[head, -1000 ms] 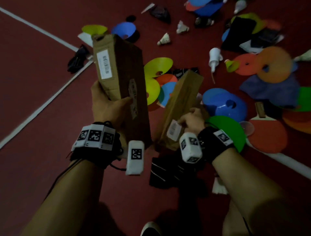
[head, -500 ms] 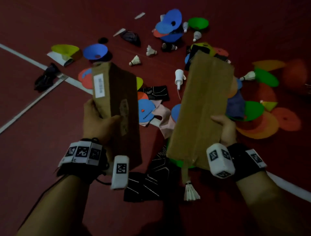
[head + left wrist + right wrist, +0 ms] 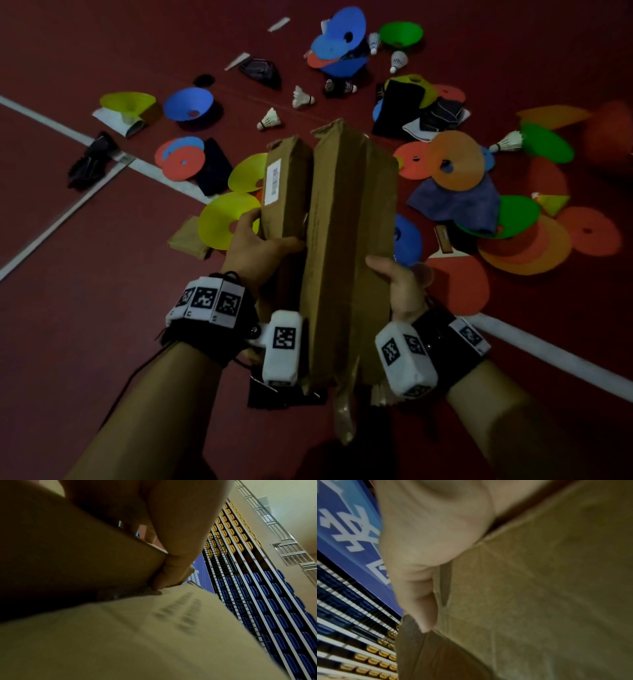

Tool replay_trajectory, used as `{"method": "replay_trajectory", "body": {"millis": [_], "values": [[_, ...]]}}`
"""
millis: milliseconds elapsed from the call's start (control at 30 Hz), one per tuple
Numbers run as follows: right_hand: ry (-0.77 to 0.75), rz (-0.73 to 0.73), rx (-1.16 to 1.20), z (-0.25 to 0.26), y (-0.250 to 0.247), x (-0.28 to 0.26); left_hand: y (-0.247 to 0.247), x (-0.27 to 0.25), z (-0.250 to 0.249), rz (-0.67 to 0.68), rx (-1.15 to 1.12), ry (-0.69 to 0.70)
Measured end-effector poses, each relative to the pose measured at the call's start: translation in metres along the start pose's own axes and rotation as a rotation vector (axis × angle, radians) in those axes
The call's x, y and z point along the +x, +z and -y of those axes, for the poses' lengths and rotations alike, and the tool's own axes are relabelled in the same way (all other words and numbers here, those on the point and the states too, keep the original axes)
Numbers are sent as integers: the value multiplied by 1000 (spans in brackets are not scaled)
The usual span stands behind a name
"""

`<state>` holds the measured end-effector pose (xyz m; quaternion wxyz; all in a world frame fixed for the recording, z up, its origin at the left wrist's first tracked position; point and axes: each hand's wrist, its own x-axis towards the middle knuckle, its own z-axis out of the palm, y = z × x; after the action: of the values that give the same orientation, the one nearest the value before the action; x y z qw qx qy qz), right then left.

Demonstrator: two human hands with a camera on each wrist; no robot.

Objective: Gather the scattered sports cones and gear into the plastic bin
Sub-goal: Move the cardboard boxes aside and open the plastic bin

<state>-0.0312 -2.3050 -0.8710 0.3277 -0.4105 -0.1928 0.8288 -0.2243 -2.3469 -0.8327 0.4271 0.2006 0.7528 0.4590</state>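
Two long cardboard boxes stand side by side in the middle, pressed together so they carry as one. The left hand (image 3: 255,245) grips the labelled box (image 3: 286,192); the right hand (image 3: 399,286) grips the bigger box (image 3: 349,246). Cones like the yellow cone (image 3: 222,219) at 9 o'clock lie around. No bin shows.

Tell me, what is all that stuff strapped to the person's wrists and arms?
Both forearms are bare, no sleeves. The left hand and the right hand wear no gloves. Each wrist carries a black band fitted with white blocks printed with black-and-white square code patterns, plus a rounded white unit bearing similar codes. A thin black cable trails along the left forearm.
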Motion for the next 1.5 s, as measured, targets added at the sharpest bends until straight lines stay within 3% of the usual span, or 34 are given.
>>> {"method": "replay_trajectory", "body": {"millis": [133, 233, 433, 633, 933, 1167, 1267, 1367, 1500], "values": [[90, -2, -111, 9, -4, -4, -1, 4, -5, -22, -96, -19], [-8, 79, -13, 18, -11, -4, -1, 6, -6, 5, -142, -33], [-102, -31, 36, 16, -16, 3, 4, 6, -6, -188, -64, 106], [-99, -33, 49, 25, -22, 7, 3, 7, -5, -260, -37, 159], [-86, -40, 83, 26, -14, 12, 17, 12, -3, -196, 23, 62], [-168, -85, 112, 51, -14, -3, 25, 19, -13, -177, -73, 54], [-178, -121, 74, 71, -7, -26, 36, 13, -18, -123, -145, -45], [-140, -221, -59, 109, 6, -59, 43, -8, -48, -51, -184, -137], [-132, -237, -130, 194, 66, -124, 29, -46, -152, 0, -45, -75]]}}
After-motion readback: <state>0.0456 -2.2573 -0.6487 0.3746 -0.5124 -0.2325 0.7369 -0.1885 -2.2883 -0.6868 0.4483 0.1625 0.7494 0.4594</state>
